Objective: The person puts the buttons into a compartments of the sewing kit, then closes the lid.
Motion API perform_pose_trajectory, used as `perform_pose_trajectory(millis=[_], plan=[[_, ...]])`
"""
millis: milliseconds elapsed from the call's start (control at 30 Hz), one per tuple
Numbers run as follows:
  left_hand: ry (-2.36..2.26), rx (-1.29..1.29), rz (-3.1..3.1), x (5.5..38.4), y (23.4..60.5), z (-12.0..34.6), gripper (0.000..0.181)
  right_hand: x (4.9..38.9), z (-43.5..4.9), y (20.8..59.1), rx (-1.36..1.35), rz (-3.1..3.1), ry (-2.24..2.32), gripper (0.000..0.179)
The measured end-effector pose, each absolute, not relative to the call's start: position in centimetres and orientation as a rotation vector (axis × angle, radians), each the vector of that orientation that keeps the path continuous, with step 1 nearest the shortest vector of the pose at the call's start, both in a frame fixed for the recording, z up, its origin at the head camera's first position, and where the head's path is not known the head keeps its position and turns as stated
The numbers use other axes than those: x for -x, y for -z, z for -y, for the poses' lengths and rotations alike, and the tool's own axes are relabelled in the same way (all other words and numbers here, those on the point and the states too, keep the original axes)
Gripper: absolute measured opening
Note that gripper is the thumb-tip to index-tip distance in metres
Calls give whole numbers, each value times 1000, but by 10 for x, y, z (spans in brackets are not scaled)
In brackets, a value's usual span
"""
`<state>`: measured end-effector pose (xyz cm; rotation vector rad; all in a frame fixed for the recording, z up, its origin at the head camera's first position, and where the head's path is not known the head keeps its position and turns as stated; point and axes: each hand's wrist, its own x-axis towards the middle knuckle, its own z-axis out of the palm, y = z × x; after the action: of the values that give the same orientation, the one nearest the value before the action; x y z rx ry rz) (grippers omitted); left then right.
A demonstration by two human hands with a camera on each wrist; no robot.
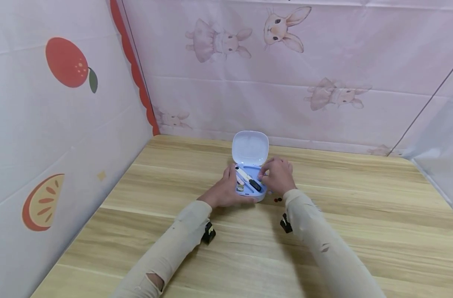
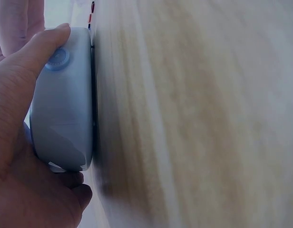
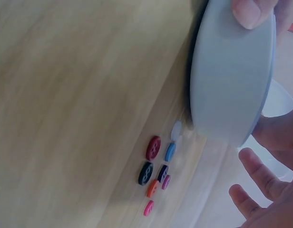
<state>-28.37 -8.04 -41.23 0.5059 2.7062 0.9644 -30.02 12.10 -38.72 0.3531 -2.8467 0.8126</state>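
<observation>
A small pale blue case (image 1: 261, 198) stands on the table with its lid (image 1: 250, 148) raised. My left hand (image 1: 226, 191) grips it from the left; in the left wrist view the thumb lies along the case's front wall beside a round catch (image 2: 58, 59). Inside the case are a long white tool with a black end (image 1: 255, 185) and a small round gold-coloured piece (image 1: 240, 188). Over the right side of the case, my right hand (image 1: 278, 176) has thumb and forefinger bent down into it. Whatever lies between those fingertips is hidden.
Several loose buttons lie on the table right of the case, among them a dark red button (image 3: 153, 147), a black button (image 3: 145, 173) and a blue button (image 3: 170, 151). The wooden table (image 1: 144, 174) meets a printed cloth wall (image 1: 226, 99) behind the case.
</observation>
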Motion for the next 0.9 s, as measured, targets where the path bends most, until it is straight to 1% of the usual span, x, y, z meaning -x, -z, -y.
perform_pose_trajectory(millis=[900], plan=[[-943,-520,-2714,284,413,80,137,304,-113,388,-287,2886,-648,6]])
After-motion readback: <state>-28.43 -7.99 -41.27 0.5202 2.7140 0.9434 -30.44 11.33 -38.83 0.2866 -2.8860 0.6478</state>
